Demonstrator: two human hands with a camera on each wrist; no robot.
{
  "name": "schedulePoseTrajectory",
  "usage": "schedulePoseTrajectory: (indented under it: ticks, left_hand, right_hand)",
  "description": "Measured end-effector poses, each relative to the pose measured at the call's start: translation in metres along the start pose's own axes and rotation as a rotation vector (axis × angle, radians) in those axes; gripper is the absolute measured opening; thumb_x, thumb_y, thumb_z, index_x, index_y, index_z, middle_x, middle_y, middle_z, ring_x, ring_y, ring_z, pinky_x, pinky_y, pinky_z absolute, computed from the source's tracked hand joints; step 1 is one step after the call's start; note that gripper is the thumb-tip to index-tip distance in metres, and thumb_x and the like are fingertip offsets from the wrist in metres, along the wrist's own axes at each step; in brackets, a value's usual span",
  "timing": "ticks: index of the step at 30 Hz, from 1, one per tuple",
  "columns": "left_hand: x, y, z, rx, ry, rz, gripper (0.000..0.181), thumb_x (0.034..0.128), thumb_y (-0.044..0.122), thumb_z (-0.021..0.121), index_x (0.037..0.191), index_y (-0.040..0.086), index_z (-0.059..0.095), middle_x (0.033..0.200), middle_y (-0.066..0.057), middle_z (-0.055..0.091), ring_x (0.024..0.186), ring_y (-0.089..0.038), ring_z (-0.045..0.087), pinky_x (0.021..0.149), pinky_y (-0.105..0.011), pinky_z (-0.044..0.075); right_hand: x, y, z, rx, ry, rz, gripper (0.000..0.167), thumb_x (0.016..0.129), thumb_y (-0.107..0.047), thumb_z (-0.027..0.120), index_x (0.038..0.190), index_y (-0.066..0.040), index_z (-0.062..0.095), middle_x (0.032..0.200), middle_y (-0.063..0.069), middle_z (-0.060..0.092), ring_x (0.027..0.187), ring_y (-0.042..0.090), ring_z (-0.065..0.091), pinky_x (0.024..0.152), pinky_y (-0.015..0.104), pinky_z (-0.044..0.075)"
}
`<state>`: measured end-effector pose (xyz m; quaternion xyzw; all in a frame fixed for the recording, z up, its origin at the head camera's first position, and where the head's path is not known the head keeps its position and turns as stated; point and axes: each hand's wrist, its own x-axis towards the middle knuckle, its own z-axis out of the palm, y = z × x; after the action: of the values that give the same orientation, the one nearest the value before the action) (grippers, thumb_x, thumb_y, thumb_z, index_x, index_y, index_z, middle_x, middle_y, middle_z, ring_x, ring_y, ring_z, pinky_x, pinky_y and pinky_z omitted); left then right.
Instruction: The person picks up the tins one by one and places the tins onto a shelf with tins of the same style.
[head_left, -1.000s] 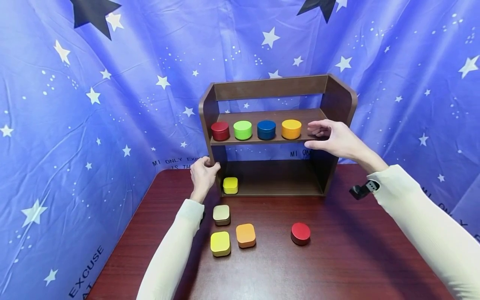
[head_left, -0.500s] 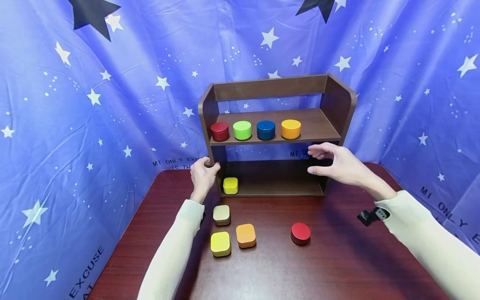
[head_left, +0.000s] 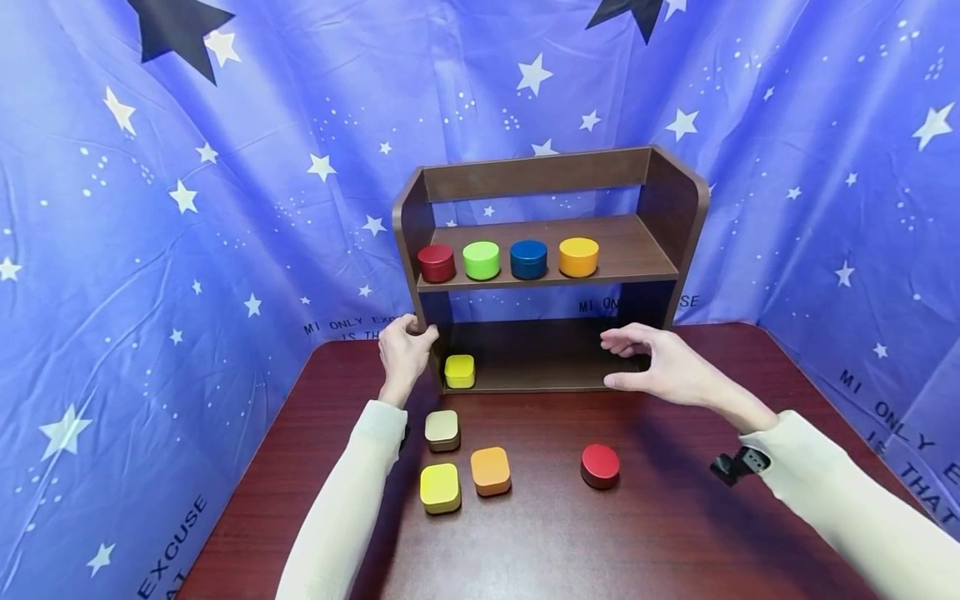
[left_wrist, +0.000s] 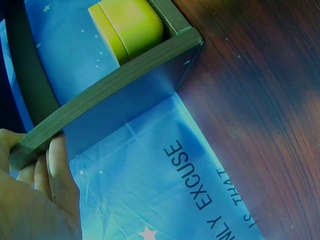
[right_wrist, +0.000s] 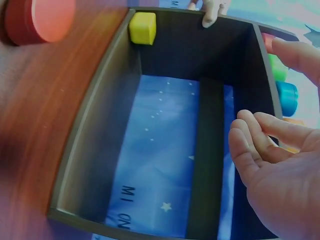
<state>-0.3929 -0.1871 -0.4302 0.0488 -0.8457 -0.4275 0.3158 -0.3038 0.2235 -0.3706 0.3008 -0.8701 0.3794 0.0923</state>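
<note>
A dark brown two-tier shelf (head_left: 536, 178) stands on the table. My left hand (head_left: 403, 354) grips the front edge of its left side panel, thumb on one face and fingers on the other in the left wrist view. Holding nothing, my right hand (head_left: 663, 362) hovers before the lower tier's right end, fingers loosely bent and thumb apart. Along the upper tier sit a dark red round tin (head_left: 437, 262), a green tin (head_left: 481, 260), a blue tin (head_left: 528, 259) and an orange-yellow tin (head_left: 578, 257). A yellow square tin (head_left: 460, 372) occupies the lower tier's left corner.
On the table (head_left: 540, 542) before the shelf are a beige square tin (head_left: 442, 430), a yellow square tin (head_left: 440, 487), an orange square tin (head_left: 491, 471) and, farther right, a red round tin (head_left: 600, 465). A blue starry curtain (head_left: 262, 192) hangs behind and at both sides.
My right hand has come down from beside the orange-yellow tin on the upper tier to the front of the lower tier. The left hand keeps its grip on the side panel.
</note>
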Motion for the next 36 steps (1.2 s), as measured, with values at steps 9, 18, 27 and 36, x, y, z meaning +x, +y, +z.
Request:
schedulePoseTrajectory:
  ticks: [9,18,27,36]
  left_hand:
    - [0.0,0.0,-0.002,0.001,-0.008,-0.019,0.017,0.085,0.023,0.083,0.084,0.008,0.075,0.087,-0.014,0.079,0.087,-0.038,0.071,0.079,-0.05,0.051]
    - [0.001,0.0,-0.001,0.006,-0.014,-0.02,0.018,0.085,0.025,0.083,0.085,0.008,0.076,0.09,-0.014,0.081,0.09,-0.038,0.072,0.081,-0.051,0.052]
    - [0.001,0.0,-0.001,0.012,-0.011,-0.018,0.02,0.0846,0.026,0.082,0.083,0.008,0.075,0.092,-0.014,0.082,0.09,-0.037,0.073,0.08,-0.051,0.053]
    - [0.001,-0.001,0.0,-0.013,-0.005,0.003,0.018,0.0841,0.024,0.082,0.084,0.008,0.076,0.087,-0.014,0.08,0.086,-0.037,0.072,0.078,-0.049,0.052]
  right_hand:
    - [-0.018,0.015,0.02,-0.023,-0.04,0.009,0.055,0.086,-0.018,0.091,0.135,-0.004,0.071,0.122,0.008,0.079,0.106,-0.003,0.064,0.097,0.024,0.055]
    - [-0.042,0.033,0.043,0.012,-0.019,-0.032,0.053,0.082,-0.015,0.094,0.129,-0.003,0.073,0.114,0.007,0.08,0.102,-0.007,0.064,0.092,0.027,0.057]
    - [-0.064,0.05,0.061,0.013,-0.08,-0.002,0.059,0.08,-0.024,0.095,0.13,-0.003,0.073,0.118,0.014,0.08,0.105,0.009,0.071,0.093,0.033,0.059]
    - [-0.077,0.057,0.075,0.066,-0.149,-0.003,0.065,0.081,-0.026,0.096,0.133,0.003,0.07,0.122,0.016,0.079,0.107,0.012,0.074,0.095,0.032,0.06]
